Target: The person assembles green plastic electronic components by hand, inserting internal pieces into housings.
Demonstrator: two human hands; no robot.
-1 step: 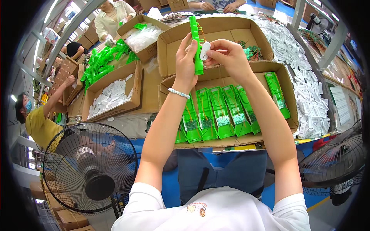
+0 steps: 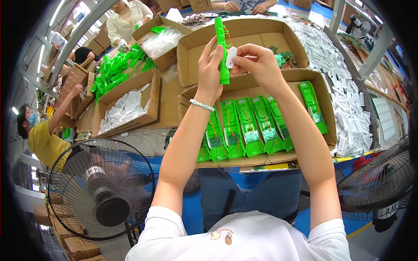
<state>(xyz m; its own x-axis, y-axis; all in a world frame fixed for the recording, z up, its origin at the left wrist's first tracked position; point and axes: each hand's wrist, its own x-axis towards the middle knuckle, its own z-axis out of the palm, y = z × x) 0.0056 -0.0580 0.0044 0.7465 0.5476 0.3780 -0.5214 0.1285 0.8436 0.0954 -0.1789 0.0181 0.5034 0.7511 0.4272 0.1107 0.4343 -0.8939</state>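
Note:
My left hand [image 2: 210,68] grips a green plastic housing [image 2: 220,48], held upright and edge-on above the cardboard boxes. Thin orange wire shows along the housing's right side. Between the fingertips of my right hand [image 2: 256,63] is a small white oval plastic piece [image 2: 231,56], close against the housing's right side; whether the two touch I cannot tell. Below my hands, a shallow cardboard box [image 2: 324,130] holds several green housings [image 2: 247,126] with circuit boards and orange and black wires. One more green housing [image 2: 312,104] leans at that box's right end.
Behind, another cardboard box [image 2: 191,45] contains small wired circuit boards [image 2: 287,58]. White plastic parts [image 2: 348,108] are heaped on the right. A box of white pieces [image 2: 126,111] and piled green housings [image 2: 113,74] lie left. Fans [image 2: 109,204] flank me; co-workers [image 2: 45,135] work around the table.
My hands, the green housing and the white piece stay almost still. At the left and far side, the co-workers' hands shift slightly.

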